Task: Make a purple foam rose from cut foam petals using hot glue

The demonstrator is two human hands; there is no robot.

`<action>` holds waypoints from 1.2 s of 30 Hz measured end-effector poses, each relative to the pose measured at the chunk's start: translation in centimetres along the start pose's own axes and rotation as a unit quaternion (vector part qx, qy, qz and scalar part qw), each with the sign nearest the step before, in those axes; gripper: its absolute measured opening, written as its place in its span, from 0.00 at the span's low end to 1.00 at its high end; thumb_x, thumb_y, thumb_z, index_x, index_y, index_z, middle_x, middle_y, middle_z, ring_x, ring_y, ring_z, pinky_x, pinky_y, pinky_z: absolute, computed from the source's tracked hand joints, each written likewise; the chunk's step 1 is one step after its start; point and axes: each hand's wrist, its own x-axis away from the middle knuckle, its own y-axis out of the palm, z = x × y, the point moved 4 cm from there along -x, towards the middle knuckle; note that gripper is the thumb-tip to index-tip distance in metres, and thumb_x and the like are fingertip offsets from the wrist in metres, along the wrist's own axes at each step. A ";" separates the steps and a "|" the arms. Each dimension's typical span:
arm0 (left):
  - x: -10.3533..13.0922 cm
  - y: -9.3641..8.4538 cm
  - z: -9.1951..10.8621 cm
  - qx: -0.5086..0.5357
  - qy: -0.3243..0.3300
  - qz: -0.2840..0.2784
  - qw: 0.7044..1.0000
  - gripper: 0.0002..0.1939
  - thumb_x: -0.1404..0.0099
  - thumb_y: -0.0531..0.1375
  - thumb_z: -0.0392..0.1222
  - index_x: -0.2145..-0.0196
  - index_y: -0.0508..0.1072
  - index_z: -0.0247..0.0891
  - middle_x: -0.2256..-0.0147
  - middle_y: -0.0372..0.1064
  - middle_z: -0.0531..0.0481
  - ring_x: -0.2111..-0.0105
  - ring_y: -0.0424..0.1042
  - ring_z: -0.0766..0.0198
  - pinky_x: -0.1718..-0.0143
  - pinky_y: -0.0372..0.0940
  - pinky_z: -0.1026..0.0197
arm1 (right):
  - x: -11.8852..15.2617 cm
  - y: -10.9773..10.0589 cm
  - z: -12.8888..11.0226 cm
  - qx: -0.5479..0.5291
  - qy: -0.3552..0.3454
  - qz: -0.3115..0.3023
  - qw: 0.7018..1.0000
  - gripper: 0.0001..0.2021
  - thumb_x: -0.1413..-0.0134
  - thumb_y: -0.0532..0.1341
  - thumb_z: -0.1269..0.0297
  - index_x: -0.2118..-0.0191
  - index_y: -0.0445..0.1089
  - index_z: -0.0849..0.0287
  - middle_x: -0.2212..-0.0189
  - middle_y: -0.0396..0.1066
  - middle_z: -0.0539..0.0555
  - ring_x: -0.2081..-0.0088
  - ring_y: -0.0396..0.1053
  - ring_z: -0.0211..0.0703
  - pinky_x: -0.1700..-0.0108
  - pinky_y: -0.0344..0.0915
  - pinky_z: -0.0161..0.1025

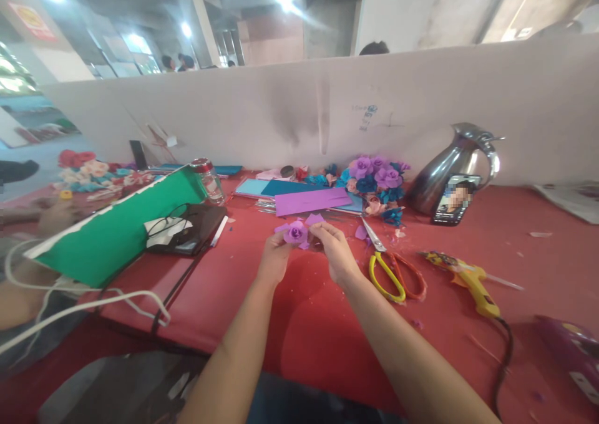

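A purple paper flower (296,232) is pinched in my left hand (276,255), just above the red table. My right hand (333,249) is closed at the flower's right side, its fingertips near a loose purple petal (314,219). Whether those fingertips grip a petal is too small to make out. Behind the hands lies a purple paper sheet (311,202) on top of blue sheets (290,189). Scissors (387,265) with yellow and red handles rest to the right of my right hand, near purple scraps (361,232).
A yellow glue gun (472,284) with its cord lies at right. Behind it stand a metal jug (437,168) and a phone (455,202). Finished paper flowers (377,174) are heaped at the back. A green board (126,231), glasses and a jar (210,184) are left; another person's arm shows beyond.
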 end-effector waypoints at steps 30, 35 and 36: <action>0.1 -0.2 -0.5 0.007 -0.020 -0.030 0.999 0.07 0.51 0.70 0.39 0.72 0.79 0.36 0.73 0.73 0.51 0.70 0.69 0.65 0.58 0.63 0.59 | -0.1 0.1 0.3 -0.005 0.021 -0.013 1.000 0.09 0.61 0.63 0.59 0.79 0.66 0.59 0.81 0.63 0.46 0.77 0.56 0.33 0.70 0.52 0.35; 0.2 -0.3 -0.5 -0.017 -0.018 -0.024 0.999 0.10 0.51 0.69 0.39 0.68 0.80 0.37 0.69 0.76 0.50 0.67 0.71 0.62 0.55 0.63 0.57 | -0.2 -0.1 0.4 -0.019 0.031 0.004 0.999 0.10 0.60 0.63 0.58 0.79 0.66 0.59 0.80 0.64 0.47 0.76 0.58 0.34 0.70 0.54 0.34; 0.3 -0.4 -0.5 -0.026 -0.019 -0.027 0.999 0.10 0.51 0.69 0.39 0.67 0.80 0.37 0.68 0.76 0.50 0.66 0.71 0.61 0.55 0.62 0.56 | -0.2 -0.2 0.4 -0.020 0.030 0.007 0.999 0.11 0.60 0.62 0.57 0.78 0.66 0.59 0.79 0.64 0.48 0.76 0.59 0.34 0.70 0.54 0.35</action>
